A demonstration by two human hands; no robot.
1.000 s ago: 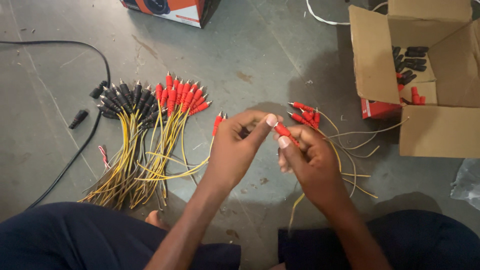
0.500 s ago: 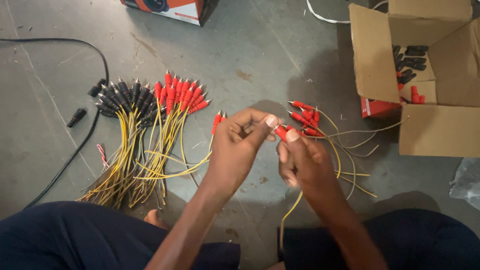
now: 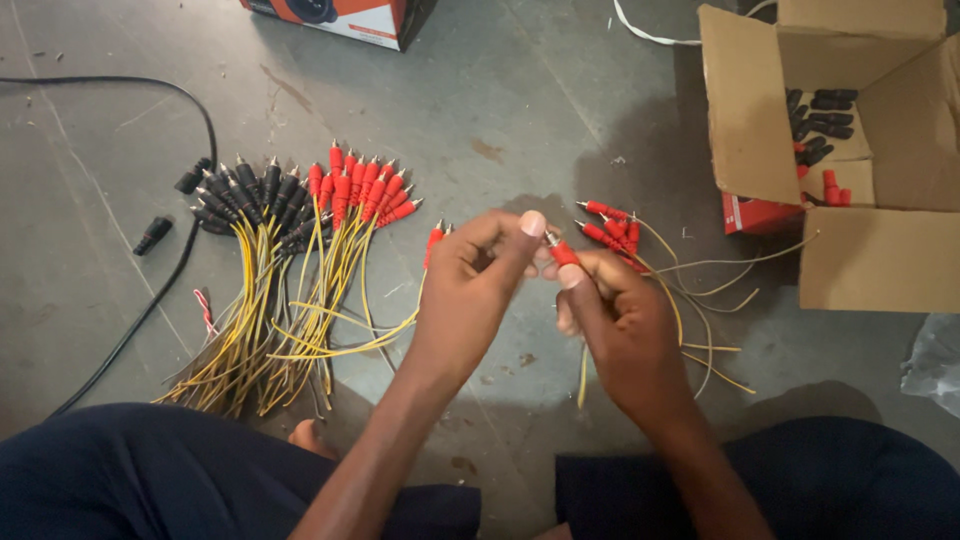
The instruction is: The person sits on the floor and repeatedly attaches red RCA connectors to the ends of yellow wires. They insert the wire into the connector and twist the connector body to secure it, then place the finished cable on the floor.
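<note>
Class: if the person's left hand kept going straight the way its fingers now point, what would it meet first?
Probably the small red plug pinched at its fingertips, then the right hand right behind; the left hand points right, though depth is unclear.

A grey, stained concrete floor (image 3: 520, 110) is filling the view, with light falling evenly from above; an open cardboard box (image 3: 880, 260) is sitting at three o'clock, casting a soft shadow leftward

Printed box (image 3: 345, 15) cut by top edge.
</note>
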